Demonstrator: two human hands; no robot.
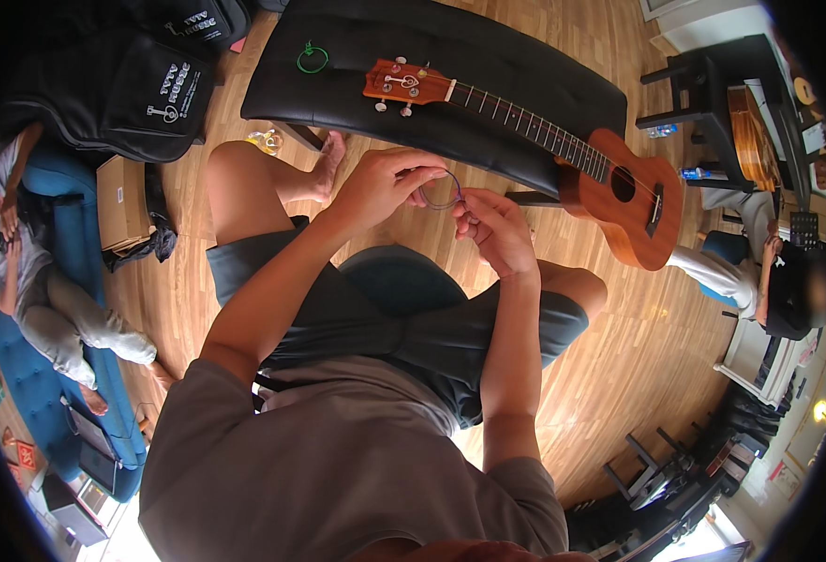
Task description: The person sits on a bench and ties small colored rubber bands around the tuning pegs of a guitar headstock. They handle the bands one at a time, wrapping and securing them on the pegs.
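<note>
Above my lap, a thin coiled purple-blue string (458, 180) hangs between my two hands. My left hand (383, 187) is closed, with its thumb and fingertips pinching the left side of the loop. At the right side, my right hand (499, 230) pinches the same coil between thumb and finger, its other fingers curled. A brown wooden ukulele (616, 223) lies face up beyond my hands, headstock to the left and body to the right. Several tuning pegs show on its headstock (401, 82). Left of that headstock rests a coiled green string (312, 61).
A black padded bench (338, 103) carries the ukulele and green coil. Black bags (141, 103) and a cardboard box (122, 203) stand at left, near a person on a blue sofa (10, 328). Another person (759, 272) sits at right, near a black stand (703, 103) with a guitar.
</note>
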